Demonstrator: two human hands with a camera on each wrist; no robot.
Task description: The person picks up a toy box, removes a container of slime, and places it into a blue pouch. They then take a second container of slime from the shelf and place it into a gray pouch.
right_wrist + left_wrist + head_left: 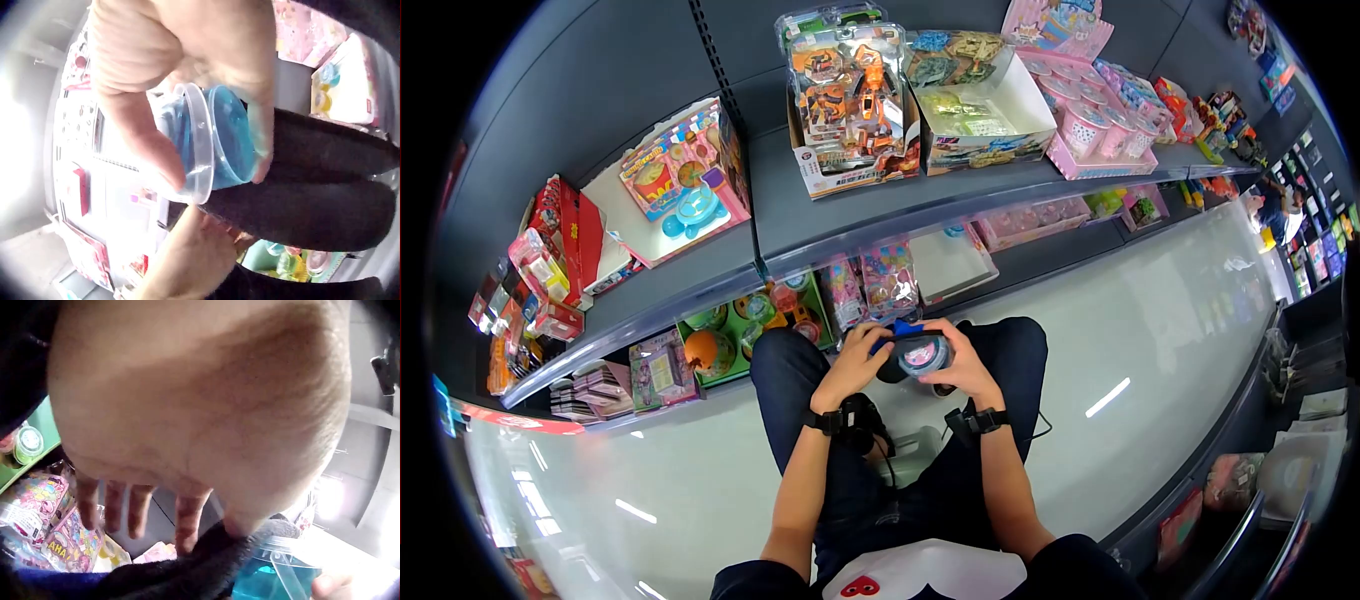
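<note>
My right hand (967, 365) grips a small round tub (927, 356) with blue contents and a clear lid. In the right wrist view, its thumb and fingers go around the sides of the blue tub (232, 140), and the clear lid (200, 150) faces the thumb side. My left hand (850, 368) holds a dark fuzzy cloth (187, 565) with a blue part, right beside the tub. In the left wrist view, the palm fills the frame, the thumb lies on the cloth, and the tub shows at lower right.
Ahead stands a grey shelf (850, 225) with boxed orange toys (855, 100), an open white carton (990, 115) and pink cups (1085, 130). Lower down, a green tray (722, 372) holds several round tubs. Bent knees flank the hands; pale floor (1120, 320) stretches to the right.
</note>
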